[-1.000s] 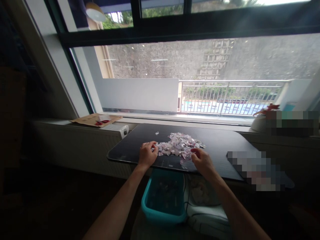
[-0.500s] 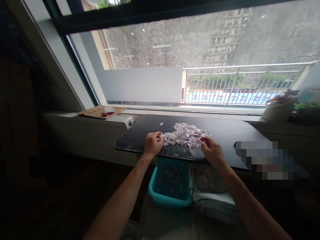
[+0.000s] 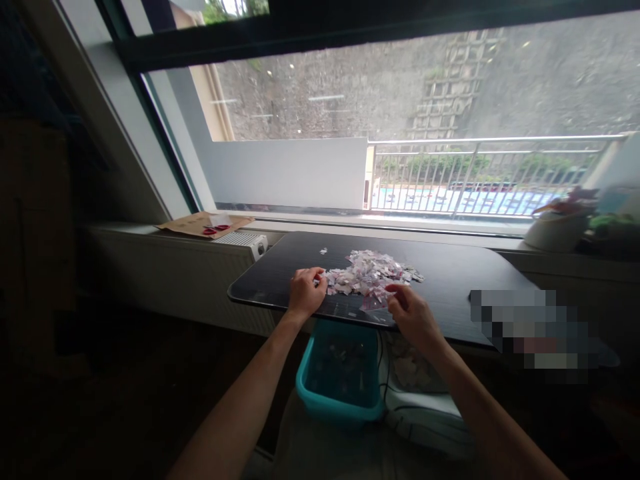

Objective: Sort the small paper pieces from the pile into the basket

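Note:
A heap of small, pale, pinkish-white scraps or packets (image 3: 375, 267) lies on the dark table (image 3: 450, 267). At its left edge rests my left hand (image 3: 306, 293), fingers curled together next to the nearest pieces; anything between them is too small to make out. My right hand (image 3: 413, 312) is at the heap's front right side with its thumb and fingers pinched. A translucent pinkish packet (image 3: 374, 303) extends from those fingertips over the table, at the front of the heap. A few loose pieces (image 3: 323, 251) lie apart behind my left hand.
Below the table's front edge stands a turquoise basin (image 3: 343, 410) with small items inside. Beside it is a pale container (image 3: 425, 403) with scraps. Red-handled scissors (image 3: 216, 230) lie on brown cardboard (image 3: 187, 225) on the sill. A blurred-out object (image 3: 535, 327) sits at the table's right.
My right hand has moved left and toward me from the heap's right edge, and the translucent packet now shows at its fingertips. My left hand has stayed nearly in place.

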`<action>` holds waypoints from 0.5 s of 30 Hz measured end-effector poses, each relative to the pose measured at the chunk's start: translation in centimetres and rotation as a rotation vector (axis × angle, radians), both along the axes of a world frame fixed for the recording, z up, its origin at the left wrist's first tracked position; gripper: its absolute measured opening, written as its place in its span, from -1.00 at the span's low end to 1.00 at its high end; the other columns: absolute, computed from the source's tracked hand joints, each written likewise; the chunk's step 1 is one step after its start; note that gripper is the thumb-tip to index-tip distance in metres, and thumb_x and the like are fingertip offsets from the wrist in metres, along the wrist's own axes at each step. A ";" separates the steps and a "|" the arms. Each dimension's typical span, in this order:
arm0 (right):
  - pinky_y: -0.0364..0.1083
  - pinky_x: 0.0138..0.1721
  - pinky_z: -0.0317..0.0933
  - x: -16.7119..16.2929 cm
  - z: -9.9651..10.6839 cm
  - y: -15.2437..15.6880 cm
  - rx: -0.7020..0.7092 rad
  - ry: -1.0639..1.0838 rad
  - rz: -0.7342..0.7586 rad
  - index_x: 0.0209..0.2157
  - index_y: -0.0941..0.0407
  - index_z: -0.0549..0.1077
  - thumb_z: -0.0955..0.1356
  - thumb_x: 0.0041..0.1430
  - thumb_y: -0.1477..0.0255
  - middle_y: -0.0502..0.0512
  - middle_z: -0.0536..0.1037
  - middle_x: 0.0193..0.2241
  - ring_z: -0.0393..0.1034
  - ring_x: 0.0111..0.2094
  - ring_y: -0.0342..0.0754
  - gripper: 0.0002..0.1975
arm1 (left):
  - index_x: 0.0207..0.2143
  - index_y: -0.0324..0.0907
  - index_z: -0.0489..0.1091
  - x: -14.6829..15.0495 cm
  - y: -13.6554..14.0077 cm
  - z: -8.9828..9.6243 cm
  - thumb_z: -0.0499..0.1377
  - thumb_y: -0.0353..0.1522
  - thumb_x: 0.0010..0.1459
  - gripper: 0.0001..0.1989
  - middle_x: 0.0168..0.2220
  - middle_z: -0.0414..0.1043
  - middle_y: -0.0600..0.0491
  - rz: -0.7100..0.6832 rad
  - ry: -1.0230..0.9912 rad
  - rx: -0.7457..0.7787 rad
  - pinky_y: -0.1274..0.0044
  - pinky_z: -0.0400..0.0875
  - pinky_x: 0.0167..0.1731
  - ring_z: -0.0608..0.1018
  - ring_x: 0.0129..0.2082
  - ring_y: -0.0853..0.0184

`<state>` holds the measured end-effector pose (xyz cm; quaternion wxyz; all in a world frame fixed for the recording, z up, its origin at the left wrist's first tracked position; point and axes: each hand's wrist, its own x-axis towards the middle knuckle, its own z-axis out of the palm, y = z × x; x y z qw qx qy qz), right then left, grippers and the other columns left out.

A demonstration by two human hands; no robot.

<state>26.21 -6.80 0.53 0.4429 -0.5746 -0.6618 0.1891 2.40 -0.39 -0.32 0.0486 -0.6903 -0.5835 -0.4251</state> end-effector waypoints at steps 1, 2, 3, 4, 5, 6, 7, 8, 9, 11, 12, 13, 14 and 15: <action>-0.15 -0.44 0.19 -0.1 0.0 -0.1 0.005 0.005 0.003 -0.15 0.13 0.40 0.19 0.08 0.29 0.03 0.48 -0.51 0.36 -0.49 -0.10 -0.65 | -0.30 -0.18 0.43 0.0 0.0 0.0 0.08 -0.39 0.02 -0.81 -0.40 0.47 0.03 0.001 0.000 -0.003 0.43 0.30 -0.17 0.41 -0.24 0.24; -0.15 -0.44 0.19 -0.1 -0.1 -0.2 0.008 0.009 -0.007 -0.14 0.12 0.39 0.19 0.08 0.29 0.03 0.48 -0.50 0.36 -0.49 -0.10 -0.65 | -0.30 -0.18 0.43 0.0 0.0 0.0 0.08 -0.39 0.02 -0.81 -0.39 0.47 0.02 0.002 0.001 -0.004 0.42 0.30 -0.17 0.42 -0.24 0.24; -0.15 -0.44 0.19 -0.1 -0.1 -0.2 0.009 0.014 -0.022 -0.14 0.13 0.39 0.20 0.08 0.29 0.04 0.49 -0.49 0.37 -0.47 -0.09 -0.65 | -0.30 -0.18 0.43 0.0 0.0 0.0 0.08 -0.39 0.02 -0.81 -0.38 0.48 0.02 0.001 0.003 -0.002 0.42 0.30 -0.17 0.42 -0.24 0.24; -0.15 -0.44 0.20 -0.2 -0.2 -0.2 0.008 0.020 -0.031 -0.14 0.13 0.38 0.20 0.08 0.29 0.05 0.49 -0.48 0.38 -0.46 -0.08 -0.65 | -0.30 -0.18 0.43 0.0 0.0 0.0 0.07 -0.39 0.02 -0.80 -0.37 0.48 0.01 0.000 0.005 0.002 0.42 0.30 -0.17 0.42 -0.23 0.24; -0.15 -0.43 0.20 -0.2 -0.3 -0.3 0.007 0.023 -0.025 -0.15 0.13 0.38 0.20 0.08 0.29 0.05 0.50 -0.47 0.38 -0.46 -0.08 -0.66 | -0.30 -0.18 0.43 0.0 -0.1 0.0 0.07 -0.39 0.02 -0.80 -0.36 0.48 0.01 0.000 0.005 0.005 0.42 0.30 -0.17 0.42 -0.23 0.24; -0.15 -0.43 0.21 -0.3 -0.4 -0.3 0.005 0.021 -0.001 -0.16 0.13 0.39 0.20 0.08 0.29 0.06 0.50 -0.47 0.38 -0.46 -0.08 -0.67 | -0.30 -0.18 0.43 0.0 -0.1 0.1 0.07 -0.39 0.02 -0.80 -0.35 0.48 0.01 0.001 0.004 0.006 0.42 0.30 -0.17 0.42 -0.22 0.24; -0.16 -0.43 0.21 -0.4 -0.4 -0.4 0.004 0.016 0.034 -0.18 0.13 0.39 0.20 0.08 0.28 0.05 0.50 -0.47 0.38 -0.47 -0.09 -0.68 | -0.30 -0.17 0.44 0.0 -0.1 0.1 0.07 -0.39 0.02 -0.80 -0.34 0.49 0.01 0.003 0.002 0.002 0.42 0.30 -0.16 0.42 -0.22 0.24; -0.16 -0.43 0.21 -0.6 -0.5 -0.5 0.006 0.011 0.068 -0.19 0.13 0.39 0.20 0.09 0.28 0.05 0.51 -0.46 0.38 -0.47 -0.10 -0.68 | -0.30 -0.17 0.44 0.0 -0.1 0.1 0.07 -0.40 0.01 -0.80 -0.33 0.49 0.01 0.003 0.001 -0.004 0.42 0.31 -0.16 0.42 -0.21 0.24; -0.16 -0.43 0.21 -0.7 -0.5 -0.6 0.009 0.006 0.091 -0.20 0.13 0.39 0.19 0.10 0.28 0.05 0.51 -0.46 0.37 -0.48 -0.11 -0.69 | -0.30 -0.17 0.44 0.0 -0.1 0.1 0.07 -0.40 0.01 -0.80 -0.33 0.49 0.00 0.003 -0.001 -0.009 0.42 0.31 -0.16 0.42 -0.21 0.24; -0.17 -0.43 0.22 -0.9 -0.5 -0.7 0.012 0.003 0.088 -0.18 0.12 0.38 0.19 0.11 0.28 0.04 0.51 -0.46 0.37 -0.49 -0.11 -0.69 | -0.31 -0.18 0.44 0.0 -0.2 0.1 0.08 -0.40 0.01 -0.81 -0.34 0.48 0.00 0.004 0.000 -0.010 0.41 0.31 -0.17 0.42 -0.22 0.24; -0.16 -0.43 0.22 -0.9 -0.6 -0.8 0.011 0.002 0.072 -0.18 0.13 0.38 0.19 0.11 0.28 0.05 0.51 -0.46 0.38 -0.48 -0.10 -0.68 | -0.31 -0.18 0.44 0.0 -0.2 0.2 0.08 -0.40 0.01 -0.81 -0.35 0.48 0.00 0.005 0.002 -0.007 0.41 0.31 -0.17 0.42 -0.22 0.24; -0.16 -0.42 0.22 -0.9 -0.5 -0.9 0.009 0.000 0.055 -0.17 0.13 0.38 0.19 0.11 0.28 0.05 0.51 -0.46 0.38 -0.47 -0.09 -0.68 | -0.31 -0.18 0.44 0.0 -0.2 0.2 0.08 -0.40 0.01 -0.81 -0.36 0.48 0.01 0.006 0.005 -0.003 0.41 0.31 -0.17 0.42 -0.23 0.24; -0.15 -0.41 0.22 -0.9 -0.5 -1.0 0.006 -0.006 0.051 -0.18 0.13 0.37 0.19 0.11 0.28 0.06 0.51 -0.45 0.39 -0.45 -0.08 -0.69 | -0.31 -0.18 0.44 0.0 -0.2 0.2 0.08 -0.40 0.01 -0.81 -0.36 0.48 0.01 0.006 0.007 0.000 0.41 0.31 -0.17 0.42 -0.23 0.23; -0.15 -0.40 0.22 -0.9 -0.5 -1.1 0.005 -0.013 0.061 -0.19 0.12 0.37 0.19 0.12 0.28 0.07 0.52 -0.43 0.40 -0.43 -0.07 -0.70 | -0.31 -0.18 0.44 0.0 -0.2 0.1 0.08 -0.41 0.01 -0.81 -0.36 0.49 0.00 0.005 0.010 0.003 0.41 0.31 -0.17 0.42 -0.23 0.23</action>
